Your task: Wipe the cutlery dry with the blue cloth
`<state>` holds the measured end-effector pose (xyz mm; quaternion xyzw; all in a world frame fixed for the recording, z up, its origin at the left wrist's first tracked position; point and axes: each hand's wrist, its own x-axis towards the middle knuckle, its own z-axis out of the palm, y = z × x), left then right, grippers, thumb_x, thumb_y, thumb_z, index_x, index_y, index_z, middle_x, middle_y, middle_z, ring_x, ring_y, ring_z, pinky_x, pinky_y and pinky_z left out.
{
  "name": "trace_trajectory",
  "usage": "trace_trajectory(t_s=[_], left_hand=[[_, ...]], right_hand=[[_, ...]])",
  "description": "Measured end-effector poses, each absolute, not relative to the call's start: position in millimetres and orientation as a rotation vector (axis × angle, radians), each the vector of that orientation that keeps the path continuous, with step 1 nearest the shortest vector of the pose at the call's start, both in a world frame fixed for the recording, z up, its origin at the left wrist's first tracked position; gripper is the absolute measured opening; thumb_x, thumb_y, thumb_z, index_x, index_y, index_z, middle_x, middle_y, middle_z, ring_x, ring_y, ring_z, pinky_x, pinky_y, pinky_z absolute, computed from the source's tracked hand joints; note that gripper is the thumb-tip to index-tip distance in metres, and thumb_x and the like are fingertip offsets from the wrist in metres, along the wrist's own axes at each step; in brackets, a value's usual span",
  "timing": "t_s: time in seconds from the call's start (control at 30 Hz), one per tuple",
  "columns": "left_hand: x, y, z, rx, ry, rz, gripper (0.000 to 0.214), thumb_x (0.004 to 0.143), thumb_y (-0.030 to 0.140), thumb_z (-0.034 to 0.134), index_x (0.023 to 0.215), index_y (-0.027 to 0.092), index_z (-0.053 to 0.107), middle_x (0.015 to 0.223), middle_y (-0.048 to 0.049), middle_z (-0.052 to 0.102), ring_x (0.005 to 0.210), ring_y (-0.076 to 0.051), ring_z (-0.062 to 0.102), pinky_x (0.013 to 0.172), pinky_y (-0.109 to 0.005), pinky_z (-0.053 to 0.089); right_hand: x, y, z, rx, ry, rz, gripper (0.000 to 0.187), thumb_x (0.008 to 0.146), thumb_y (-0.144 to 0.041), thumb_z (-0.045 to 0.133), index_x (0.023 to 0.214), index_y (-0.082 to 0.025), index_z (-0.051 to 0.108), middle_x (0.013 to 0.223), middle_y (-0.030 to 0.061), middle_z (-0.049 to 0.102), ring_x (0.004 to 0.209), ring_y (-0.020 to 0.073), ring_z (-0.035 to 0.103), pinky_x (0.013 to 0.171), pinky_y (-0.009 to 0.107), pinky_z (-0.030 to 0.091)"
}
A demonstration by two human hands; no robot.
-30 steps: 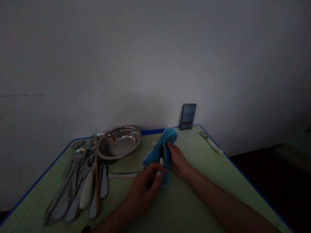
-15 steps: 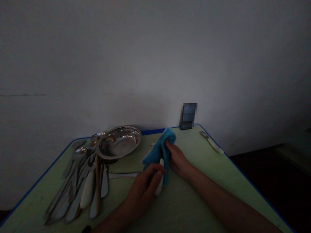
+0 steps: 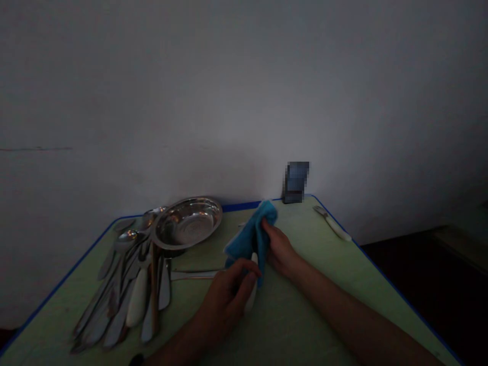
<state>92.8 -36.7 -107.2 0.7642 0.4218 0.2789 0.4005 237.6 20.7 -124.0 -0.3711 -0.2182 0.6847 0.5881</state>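
Fingers of my left hand [image 3: 229,292] grip a white handle [image 3: 250,299], at six o'clock from the blue cloth [image 3: 244,242] my right hand [image 3: 281,250] clasps; far end hidden. Step, I judge: wiping. Next move calls for steady handle, cloth drawn toward twelve o'clock.

A small, dark, rounded item [image 3: 136,360] edges the bare left forearm [image 3: 183,338]; the right forearm [image 3: 335,305], left hand [image 3: 231,288] and right hand [image 3: 281,250] are bare
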Motion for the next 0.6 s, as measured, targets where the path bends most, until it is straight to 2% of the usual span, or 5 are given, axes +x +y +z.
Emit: trace_trajectory(t_s=[0.33,0.47,0.6], left_hand=[[93.5,-36.4,-106.8,1.922,1.089,0.704,0.022,0.087,0.035,0.036,0.085,0.02,0.053,0.055,0.0057,0.041,0.05,-0.011,0.04,0.048,-0.021,0.029],[93.0,-38.3,-101.7,1.883,1.084,0.789,0.019,0.086,0.031,0.037,0.082,0.02,0.052,0.065,0.0032,0.051,0.058,-0.013,0.047,0.054,-0.021,0.035],[92.7,-38.8,-99.7,1.855,1.065,0.845,0.017,0.086,0.029,0.038,0.082,0.021,0.052,0.07,0.0024,0.053,0.065,-0.013,0.05,0.06,-0.021,0.038]], right_hand=[[238.4,21.6,-125.4,-0.873,-0.458,1.612,0.032,0.072,-0.047,0.057,0.067,-0.017,0.063,0.06,0.0015,0.064,0.073,0.0165,0.06,0.072,0.03,0.044],[238.8,21.8,-126.2,-0.872,-0.444,1.618,0.031,0.071,-0.047,0.058,0.068,-0.017,0.062,0.06,0.001,0.064,0.073,0.0163,0.059,0.071,0.03,0.044],[238.3,20.2,-125.7,-0.88,-0.464,1.592,0.029,0.069,-0.046,0.061,0.066,-0.017,0.062,0.058,-0.0002,0.062,0.069,0.0156,0.058,0.07,0.029,0.043]])
